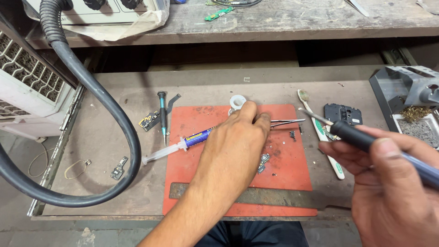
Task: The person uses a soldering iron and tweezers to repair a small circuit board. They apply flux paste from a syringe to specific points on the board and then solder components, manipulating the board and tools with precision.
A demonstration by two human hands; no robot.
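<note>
At 9 o'clock a thick black hose (98, 98) loops across the desk (114, 151), passing just beside a small circuit board (119, 168). A nudge of the hose can likely sweep that board off the edge.

Toward 10 o'clock a second small board with a flex cable (149, 120) lies beside a precision screwdriver (162, 114), both clear of the hands.

On the red mat (283, 174) a flux syringe (183, 144) lies diagonally, its barrel running under the left hand (238, 146). The left hand reaches to 12 o'clock with fingers pinched narrow near a white roll of tape (237, 101); whether it grips anything there, I cannot tell. Tweezers (287, 122) stick out from beside its fingertips toward 2 o'clock. A small component (264, 161) sits on the mat just beside the wrist, and tiny loose parts (292, 135) lie nearby; a drag of the wrist risks scattering them.

At 3 o'clock the right hand (388, 183) is closed around a soldering iron (361, 139), tip pointing toward 10 o'clock and hovering above a toothbrush (322, 137). If the tip is hot, lowering it may melt the plastic handle, and the left fingers are near enough to be burned should either hand drift. A black phone frame piece (343, 113) lies just beyond the tip, and an iron stand with brass wool (411, 105) sits at the far right.
</note>
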